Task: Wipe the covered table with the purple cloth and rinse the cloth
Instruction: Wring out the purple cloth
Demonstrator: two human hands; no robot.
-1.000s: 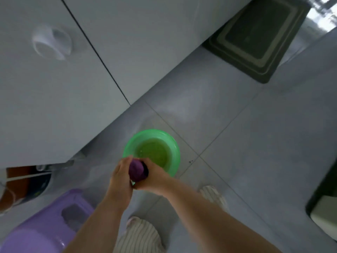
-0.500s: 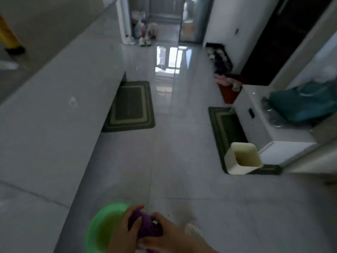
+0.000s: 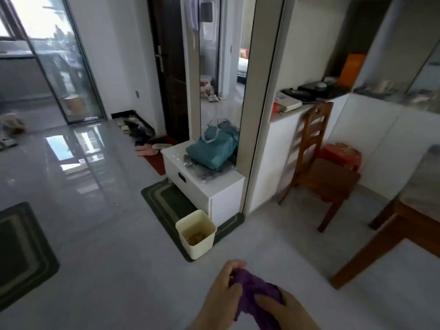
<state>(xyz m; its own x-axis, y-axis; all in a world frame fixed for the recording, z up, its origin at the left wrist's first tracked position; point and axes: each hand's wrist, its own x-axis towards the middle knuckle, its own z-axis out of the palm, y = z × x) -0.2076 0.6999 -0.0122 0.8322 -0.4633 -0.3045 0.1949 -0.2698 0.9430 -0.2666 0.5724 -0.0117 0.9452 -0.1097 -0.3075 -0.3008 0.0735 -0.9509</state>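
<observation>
Cloth (image 3: 256,291): clamped in both grips, left hand (image 3: 221,294) and right hand (image 3: 283,310).
Change: basin gone from view; desk (image 3: 421,186) now at right.
Meaning: rinse likely done, wiping next.

Soft, crumpled purple cloth (image 3: 257,296); glossy, mirror-smooth floor tiles (image 3: 95,186); varnished wood chair (image 3: 328,177); matt cream plastic bin (image 3: 202,245); teal fabric bag (image 3: 212,151).

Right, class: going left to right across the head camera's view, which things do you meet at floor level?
From the left: dark green mat → cream waste bin → wooden chair → covered table. The second mat by the bin is left out, since it overlaps it.
</observation>
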